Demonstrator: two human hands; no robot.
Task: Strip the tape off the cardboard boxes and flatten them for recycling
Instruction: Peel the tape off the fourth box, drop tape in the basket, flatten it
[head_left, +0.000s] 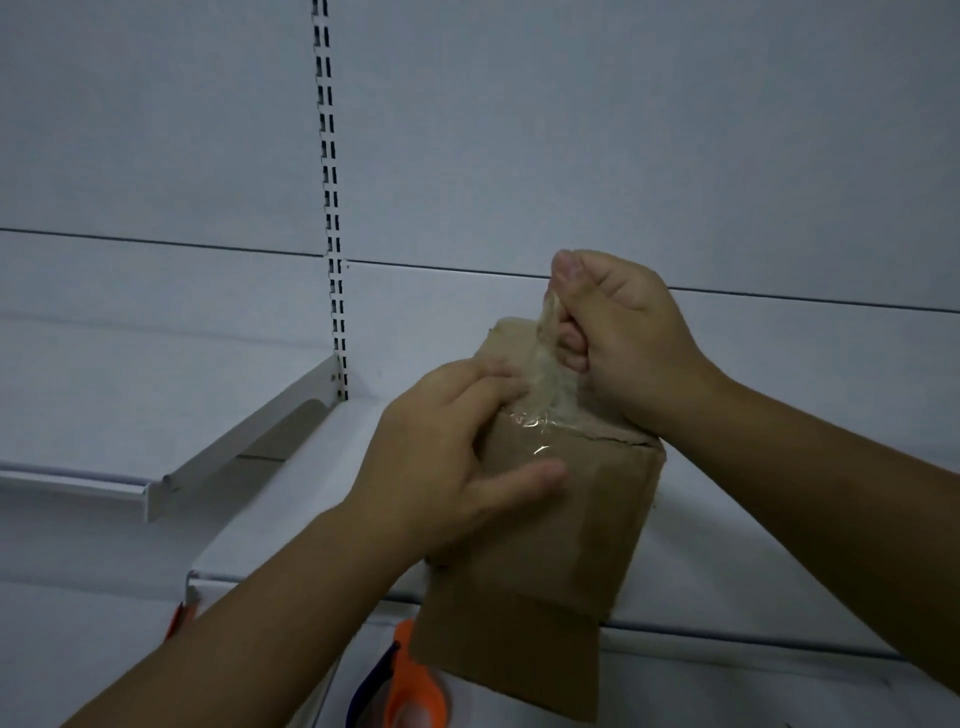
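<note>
From the head camera I see a small brown cardboard box (540, 525) held up in the lower centre of the frame, in front of a white shelf unit. My left hand (447, 467) grips the box from its left side, fingers wrapped onto the top face and thumb pressed across the front panel, so it is clamped on the cardboard. My right hand (618, 338), just above and right of centre, is closed into a fist around a strip of clear tape (545, 364), with the thumb on top pinching it. The tape runs taut from that fist down to the box's top edge, where a shiny patch of it is stuck to the front face beside my left fingertips. A flap hangs open at the bottom of the box.

Behind, a slotted upright (332, 208) runs down the white back panel (675, 130), and a white shelf bracket (249, 431) angles across the left of the frame. At the bottom edge, an orange and dark-handled object (410, 686) peeks out below the box; I cannot tell what it is.
</note>
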